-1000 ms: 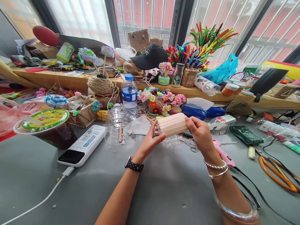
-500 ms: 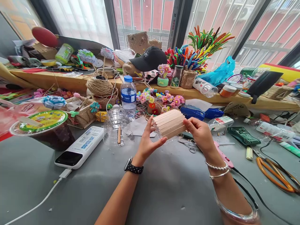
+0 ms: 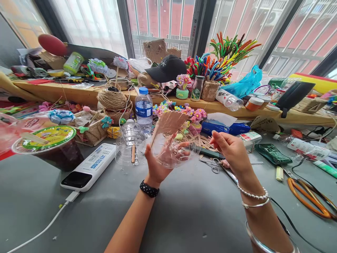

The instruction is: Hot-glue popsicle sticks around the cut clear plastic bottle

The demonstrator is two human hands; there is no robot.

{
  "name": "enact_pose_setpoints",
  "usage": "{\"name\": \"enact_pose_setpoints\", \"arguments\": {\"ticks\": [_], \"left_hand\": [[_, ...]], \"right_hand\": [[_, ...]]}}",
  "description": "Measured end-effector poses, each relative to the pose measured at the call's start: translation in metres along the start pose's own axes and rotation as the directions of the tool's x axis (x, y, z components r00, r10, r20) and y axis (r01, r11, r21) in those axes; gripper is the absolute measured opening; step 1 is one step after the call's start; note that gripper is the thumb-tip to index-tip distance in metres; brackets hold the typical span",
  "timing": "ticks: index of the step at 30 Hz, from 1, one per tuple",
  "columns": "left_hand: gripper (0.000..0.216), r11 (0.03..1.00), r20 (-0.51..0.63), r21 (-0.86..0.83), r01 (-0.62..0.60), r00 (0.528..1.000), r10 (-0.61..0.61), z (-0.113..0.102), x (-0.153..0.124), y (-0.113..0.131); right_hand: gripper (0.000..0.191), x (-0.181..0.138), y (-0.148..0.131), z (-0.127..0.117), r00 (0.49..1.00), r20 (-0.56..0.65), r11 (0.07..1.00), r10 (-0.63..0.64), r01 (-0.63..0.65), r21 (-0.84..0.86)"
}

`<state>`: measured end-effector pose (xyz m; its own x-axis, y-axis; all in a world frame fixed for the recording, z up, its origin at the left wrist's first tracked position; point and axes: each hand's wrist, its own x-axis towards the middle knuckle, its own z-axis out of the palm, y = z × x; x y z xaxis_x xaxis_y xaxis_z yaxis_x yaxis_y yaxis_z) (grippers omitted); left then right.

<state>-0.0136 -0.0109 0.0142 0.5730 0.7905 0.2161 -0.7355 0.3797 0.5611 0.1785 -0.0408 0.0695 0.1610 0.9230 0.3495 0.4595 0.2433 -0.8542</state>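
My left hand (image 3: 160, 165) grips a cut clear plastic bottle piece (image 3: 181, 160), whose round open rim faces right and towards me. Flat wooden craft sticks (image 3: 170, 124) cover its far upper side in a row; the piece is a little blurred. Fingers of this hand show through the clear plastic. To the right, apart from the piece, my right hand (image 3: 229, 151) is closed, thumb and fingertips pinched together. Whether anything thin is between them I cannot make out. Loose craft sticks (image 3: 206, 142) lie on the table behind the hands.
Another clear bottle part (image 3: 130, 144) with one stick stands left of my hand, before a water bottle (image 3: 144, 109). Small scissors (image 3: 212, 165) and large orange-handled scissors (image 3: 310, 200) lie right. A power bank (image 3: 89, 168) and a drink cup (image 3: 50, 147) are left.
The stick-covered piece has turned, so its clear open end now faces me and right. My right hand has let go of it and moved slightly right, fingers pinched.
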Motion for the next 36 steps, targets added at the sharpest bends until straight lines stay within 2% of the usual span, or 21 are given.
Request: {"name": "enact_pose_setpoints", "arguments": {"ticks": [3, 6, 13, 16, 20, 25, 30, 32, 34, 36], "left_hand": [[0.092, 0.995, 0.072, -0.072, 0.069, 0.995, -0.064, 0.003, -0.001, 0.000], [0.091, 0.982, 0.102, -0.105, 0.155, 0.984, -0.145, 0.001, 0.000, -0.003], [0.091, 0.951, 0.156, -0.118, 0.288, 0.951, -0.268, 0.000, 0.004, -0.005], [0.091, 0.935, 0.187, -0.097, 0.341, 0.929, -0.319, -0.001, 0.005, -0.007], [0.092, 0.908, 0.234, -0.076, 0.411, 0.893, -0.384, -0.005, 0.006, -0.013], [0.092, 0.901, 0.249, -0.061, 0.429, 0.881, -0.403, -0.010, 0.007, -0.016], [0.094, 0.880, 0.244, -0.039, 0.474, 0.858, -0.452, -0.008, 0.007, -0.018], [0.093, 0.878, 0.247, -0.025, 0.479, 0.854, -0.459, -0.006, 0.007, -0.019], [0.091, 0.881, 0.235, -0.022, 0.473, 0.859, -0.455, -0.005, 0.008, -0.019], [0.089, 0.900, 0.191, -0.040, 0.433, 0.888, -0.419, -0.005, 0.008, -0.015]], "right_hand": [[0.043, -0.002, -0.003, 0.006, 0.994, 0.106, 1.000, 0.007, -0.004, -0.025], [0.044, -0.004, -0.007, 0.008, 0.989, 0.145, 0.999, -0.011, 0.017, -0.038], [0.039, -0.004, -0.010, 0.011, 0.997, 0.029, 0.995, -0.067, 0.069, -0.068], [0.046, -0.003, -0.008, 0.015, 0.995, 0.053, 0.996, -0.079, 0.077, 0.033], [0.055, -0.003, -0.004, 0.027, 0.970, 0.207, 0.959, -0.124, 0.063, 0.278], [0.075, -0.006, -0.001, 0.038, 0.941, 0.324, 0.884, -0.094, -0.071, 0.463], [0.090, -0.005, 0.002, 0.040, 0.946, 0.324, 0.912, 0.027, -0.156, 0.379], [0.090, -0.004, 0.002, 0.039, 0.941, 0.336, 0.922, 0.042, -0.166, 0.349], [0.088, -0.003, 0.003, 0.038, 0.933, 0.361, 0.920, 0.004, -0.145, 0.364], [0.087, 0.000, 0.006, 0.037, 0.935, 0.348, 0.914, -0.065, -0.084, 0.397]]}}
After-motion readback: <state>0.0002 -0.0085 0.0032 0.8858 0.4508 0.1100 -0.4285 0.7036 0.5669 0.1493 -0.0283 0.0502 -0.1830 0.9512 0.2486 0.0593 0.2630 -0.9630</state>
